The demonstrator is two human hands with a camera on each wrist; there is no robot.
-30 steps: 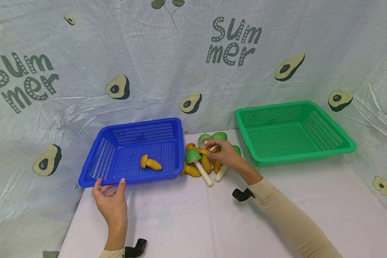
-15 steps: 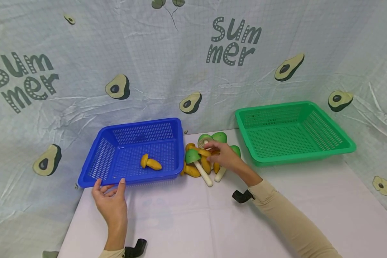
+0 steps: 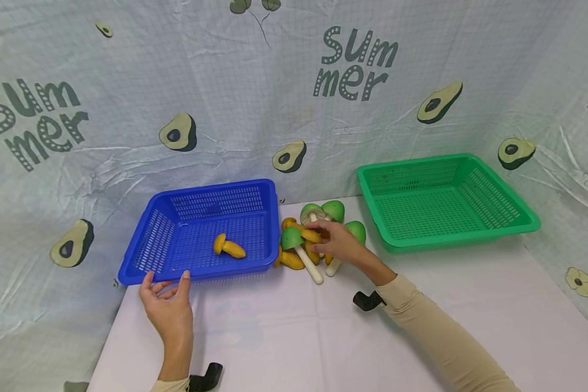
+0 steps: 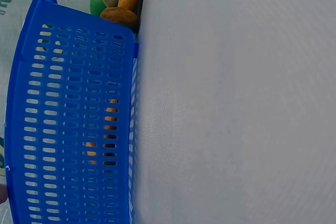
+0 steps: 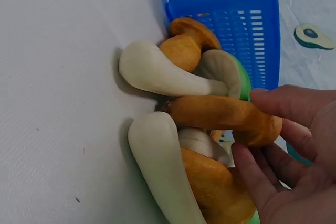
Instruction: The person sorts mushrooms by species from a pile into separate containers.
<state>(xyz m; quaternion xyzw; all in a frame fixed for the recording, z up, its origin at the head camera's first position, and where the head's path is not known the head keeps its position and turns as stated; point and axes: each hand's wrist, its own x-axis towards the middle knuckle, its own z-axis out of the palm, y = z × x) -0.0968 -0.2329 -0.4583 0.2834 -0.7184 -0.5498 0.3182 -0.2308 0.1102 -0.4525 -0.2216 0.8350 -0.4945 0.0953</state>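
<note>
My left hand (image 3: 169,316) holds the front rim of the blue basket (image 3: 215,188), thumb and fingers at its left part. One yellow mushroom (image 3: 232,250) lies inside that basket. In the left wrist view the basket's rim (image 4: 17,56) shows, with just a fingertip (image 4: 2,193) at the edge. Over the pile, my right hand (image 3: 345,242) pinches another yellow mushroom (image 5: 210,111) near its cap, thumb on one side and fingers on the other. Around it lie more yellow mushrooms and green-capped ones with white stems (image 5: 152,69); the hand hides part of the pile.
A green basket (image 3: 448,239) stands to the right of the pile, nothing in it. The pile lies against the blue basket's right side. Behind the baskets hangs a printed cloth (image 3: 240,109). White cloth (image 3: 274,337) covers the table.
My right hand has shifted slightly down and left, its fingers drawing in round the yellow mushroom, which has moved slightly. My left hand and both baskets stay put.
</note>
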